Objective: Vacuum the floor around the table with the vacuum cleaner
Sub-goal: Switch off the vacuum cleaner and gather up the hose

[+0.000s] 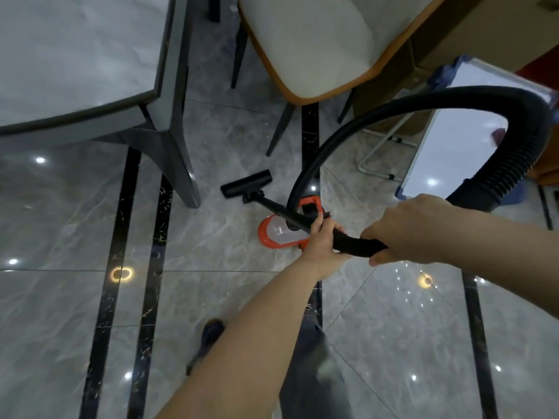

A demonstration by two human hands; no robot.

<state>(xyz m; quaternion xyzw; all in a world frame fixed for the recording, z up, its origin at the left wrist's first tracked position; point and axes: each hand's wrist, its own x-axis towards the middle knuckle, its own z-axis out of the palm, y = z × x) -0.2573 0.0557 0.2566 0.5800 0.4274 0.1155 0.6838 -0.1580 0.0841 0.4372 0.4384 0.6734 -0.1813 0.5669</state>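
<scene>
Vacuum cleaner [281, 234] sitting partly hidden behind its wand [278, 211].
Left hand [322, 246] and right hand [414, 231] are both gripping the black handle [357, 244], arms reaching forward.

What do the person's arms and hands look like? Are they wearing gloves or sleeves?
No gloves and no sleeves that you can see. Both forearms are bare all the way to the edge of the picture, and the left hand and right hand are bare too. I can't spot any watch, ring or bracelet. Lower down, a dark shoe shows on the floor.
</scene>
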